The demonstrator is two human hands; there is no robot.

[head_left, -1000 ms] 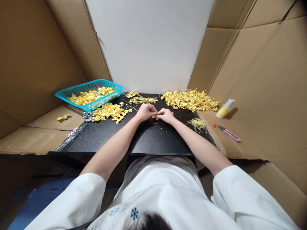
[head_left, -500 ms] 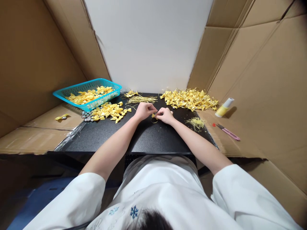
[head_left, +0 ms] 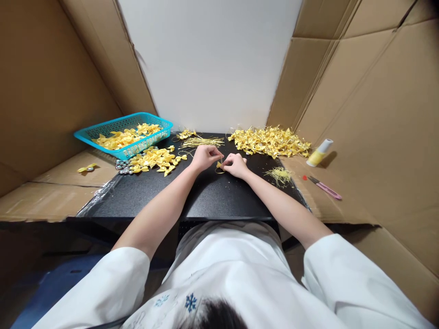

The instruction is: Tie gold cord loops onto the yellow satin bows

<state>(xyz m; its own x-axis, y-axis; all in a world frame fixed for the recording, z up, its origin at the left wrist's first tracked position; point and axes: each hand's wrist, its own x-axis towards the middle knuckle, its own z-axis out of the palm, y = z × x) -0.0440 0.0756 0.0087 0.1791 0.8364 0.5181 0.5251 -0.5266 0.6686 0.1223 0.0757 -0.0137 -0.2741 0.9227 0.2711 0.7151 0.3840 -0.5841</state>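
Observation:
My left hand (head_left: pixel 206 157) and my right hand (head_left: pixel 236 165) are close together above the middle of the black table. Between them is a small yellow ribbon bow (head_left: pixel 218 165) with a thin yellow cord loop (head_left: pixel 220 172) hanging under it. The left thumb and forefinger are pinched on a thin cord (head_left: pixel 222 159) that rises from the bow. My right fingers are closed at the bow's right side, and they partly hide it.
A turquoise basket (head_left: pixel 123 119) of bows stands at left, with loose bows (head_left: pixel 154 159) before it. Cut cords (head_left: pixel 202 142) lie behind my hands. At right are a bow pile (head_left: pixel 270 141), cord trimmings (head_left: pixel 279 175), a yellow-and-white tube (head_left: pixel 319 152) and a pink-handled cutter (head_left: pixel 325 188).
The left fingertips have lifted slightly away from the bow, and more of the cord shows between them. My right hand stays by the bow. The view has shifted a little.

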